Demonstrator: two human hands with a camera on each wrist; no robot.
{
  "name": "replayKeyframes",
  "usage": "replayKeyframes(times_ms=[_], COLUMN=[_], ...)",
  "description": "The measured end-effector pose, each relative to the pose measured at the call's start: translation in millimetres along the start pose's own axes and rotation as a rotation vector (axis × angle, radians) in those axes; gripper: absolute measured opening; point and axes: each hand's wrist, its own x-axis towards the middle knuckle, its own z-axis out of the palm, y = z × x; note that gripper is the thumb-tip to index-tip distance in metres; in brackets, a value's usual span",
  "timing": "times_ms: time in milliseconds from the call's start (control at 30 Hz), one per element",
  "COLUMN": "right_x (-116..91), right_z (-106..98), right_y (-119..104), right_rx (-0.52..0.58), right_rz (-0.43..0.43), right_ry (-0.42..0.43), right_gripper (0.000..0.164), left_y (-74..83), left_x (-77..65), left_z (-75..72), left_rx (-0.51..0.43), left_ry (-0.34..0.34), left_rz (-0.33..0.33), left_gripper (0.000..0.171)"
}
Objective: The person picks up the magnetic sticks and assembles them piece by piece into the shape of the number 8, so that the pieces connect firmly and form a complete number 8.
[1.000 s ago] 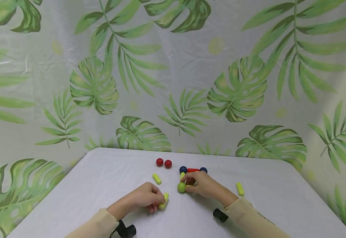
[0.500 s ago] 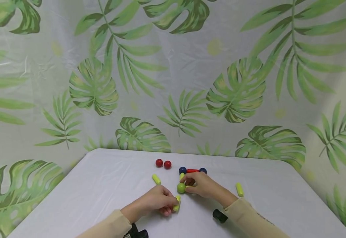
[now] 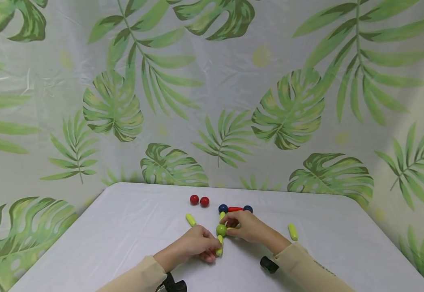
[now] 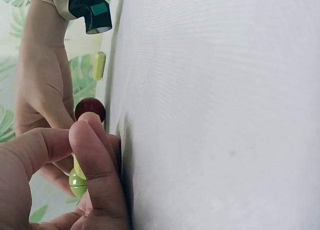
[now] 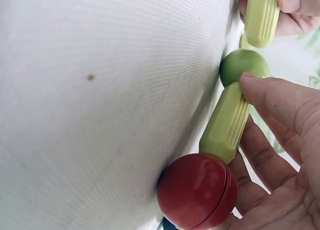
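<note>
In the head view, my left hand (image 3: 202, 243) pinches a yellow-green toy building rod (image 3: 219, 251) between thumb and fingertips. Its far end is at a green ball (image 3: 221, 230); whether they touch is unclear. My right hand (image 3: 246, 225) holds a second yellow-green rod (image 5: 225, 122) where it joins that ball, thumb at the joint and fingers behind. A dark red ball (image 5: 197, 190) sits on this rod's other end, hidden from the head camera. Another yellow-green rod (image 3: 222, 216) runs from the green ball to a blue ball (image 3: 223, 209), and a red rod (image 3: 235, 209) links a second blue ball (image 3: 248, 209).
Two red balls (image 3: 199, 200) lie near the back of the white table (image 3: 142, 211). One loose yellow-green rod (image 3: 190, 220) lies beyond my left hand, another (image 3: 292, 231) off to the right. Black wrist cameras (image 3: 269, 265) hang beneath both forearms. A leaf-patterned curtain (image 3: 212, 101) stands behind.
My left hand has moved right with its rod, bringing the rod's end to the green ball. The right hand and the joined pieces have stayed in place.
</note>
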Motion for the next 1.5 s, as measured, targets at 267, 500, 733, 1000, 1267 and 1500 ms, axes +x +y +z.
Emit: replayKeyframes(times_ms=[267,500,733,1000,1267,1500], right_x=[0.1,-0.5,-1.5,-0.3,-0.5,-1.1], right_z=[1.4,0.0,-0.2,1.5,0.8,1.1], right_y=[0.7,-0.2,0.3,1.8,0.6,0.4], right_rx=[0.0,-0.006,-0.003,0.009,0.015,0.019], right_rz=[0.001,-0.002,-0.017,-0.004,0.005,0.012], right_ry=[-0.004,0.002,0.003,-0.005,-0.007,-0.011], right_gripper=[0.021,0.022,0.022,0.022,0.022,0.022], left_y=[-0.6,1.6,2.9,2.1,2.4,0.9], left_x=[2.3,1.9,1.9,1.8,0.7,1.3], left_z=[0.7,0.3,0.2,-0.5,0.7,1.5], left_rx=[-0.021,-0.039,-0.039,-0.027,0.0,0.012], left_ry=[0.0,-0.008,-0.003,-0.006,0.005,0.012], left_rz=[-0.014,-0.028,-0.026,-0.025,-0.014,-0.007], left_gripper=[0.015,0.016,0.016,0.018,0.018,0.019])
